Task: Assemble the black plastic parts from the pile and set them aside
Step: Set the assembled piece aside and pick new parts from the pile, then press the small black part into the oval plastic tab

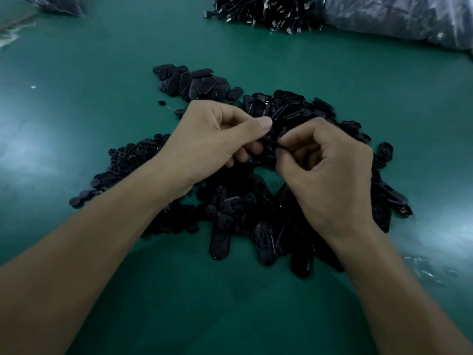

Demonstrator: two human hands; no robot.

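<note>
Both hands meet just above the middle of the heap. The person's left hand (217, 139) has its fingers curled under and its thumb pressed over a small black plastic part (270, 146), and the right hand (330, 170) pinches the same bit from the other side. So each grip is narrow and closed on that piece. Most of it is hidden by fingertips, and I cannot tell whether two halves are already mated.

Beneath them the loose pile of black oblong plastic shells (256, 226) spreads over the green-topped bench (102, 98). A drift of small round black plastic pieces (122, 160) lies at its left edge. At the far side, touching the pile, is a tidier cluster of glossy black oval pieces (194, 83), which I take to be the finished ones set aside.

These parts look light, stiff and smooth. I would expect them to slip under a sweaty thumb and to snap together rather than bend. The best hold is likely on the long edges of a shell, leaving the face free for pressing the small piece in.

Further back lie a heap of black cables with metal plugs (266, 11) and clear plastic bags of dark goods (396, 19).
</note>
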